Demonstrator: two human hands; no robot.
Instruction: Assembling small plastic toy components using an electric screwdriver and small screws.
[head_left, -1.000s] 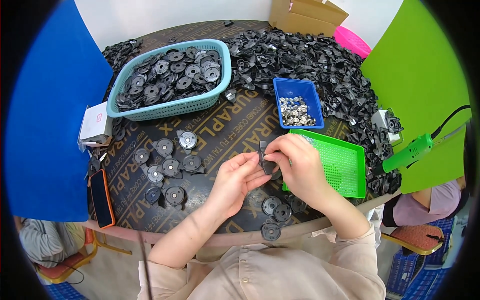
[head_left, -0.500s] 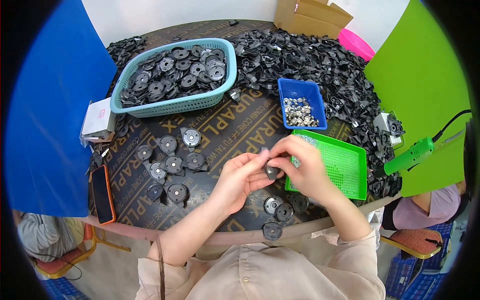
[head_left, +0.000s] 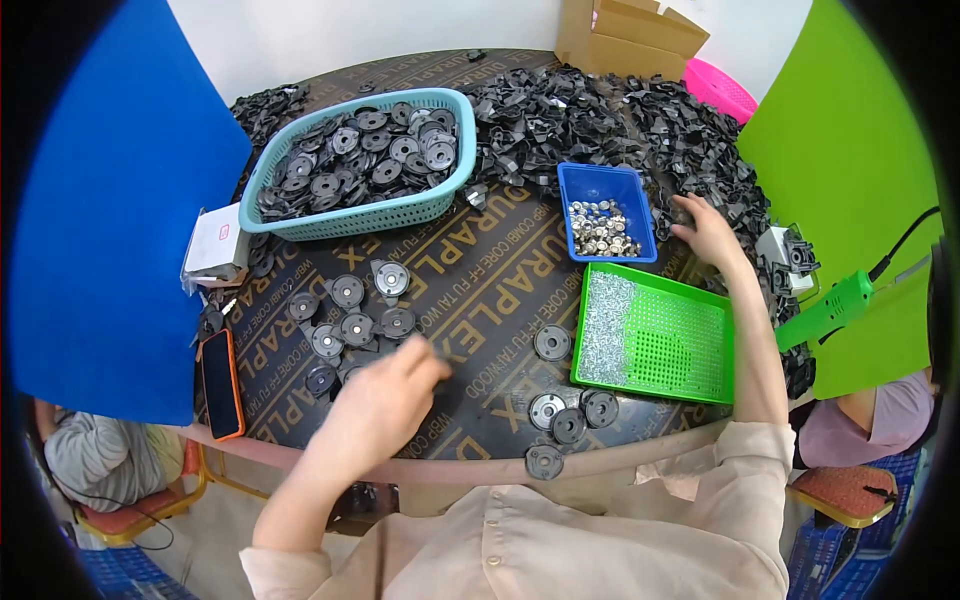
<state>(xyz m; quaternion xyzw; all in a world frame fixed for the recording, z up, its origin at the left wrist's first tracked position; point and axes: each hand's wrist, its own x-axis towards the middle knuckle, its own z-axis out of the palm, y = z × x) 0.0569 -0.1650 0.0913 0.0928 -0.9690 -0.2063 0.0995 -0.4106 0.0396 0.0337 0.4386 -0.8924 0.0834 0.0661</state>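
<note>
My right hand [head_left: 712, 232] reaches to the edge of the heap of black plastic clips [head_left: 700, 150], right of the blue bin [head_left: 607, 185] of small silver metal caps [head_left: 604, 230]. Its fingers are apart and nothing shows in them. My left hand [head_left: 385, 400] is over the near left of the table, partly covering a group of round black discs [head_left: 356, 328]. Motion smears its fingers, and what they hold, if anything, does not show. A single round black disc [head_left: 552, 342] lies left of the green tray [head_left: 680, 390], with several more discs [head_left: 569, 426] nearer me.
A pale teal basket [head_left: 350, 223] full of black discs stands at the back left. A phone [head_left: 222, 385] and a white box [head_left: 216, 245] lie at the left. A green hand tool [head_left: 830, 312] hangs at the right, by a green panel [head_left: 850, 170]. Small silvery pieces [head_left: 605, 330] fill the tray's left side.
My hands have parted: the left moved left and nearer, the right moved up and right to the heap. The dark piece held between them is gone from there; a disc now lies beside the green tray.
</note>
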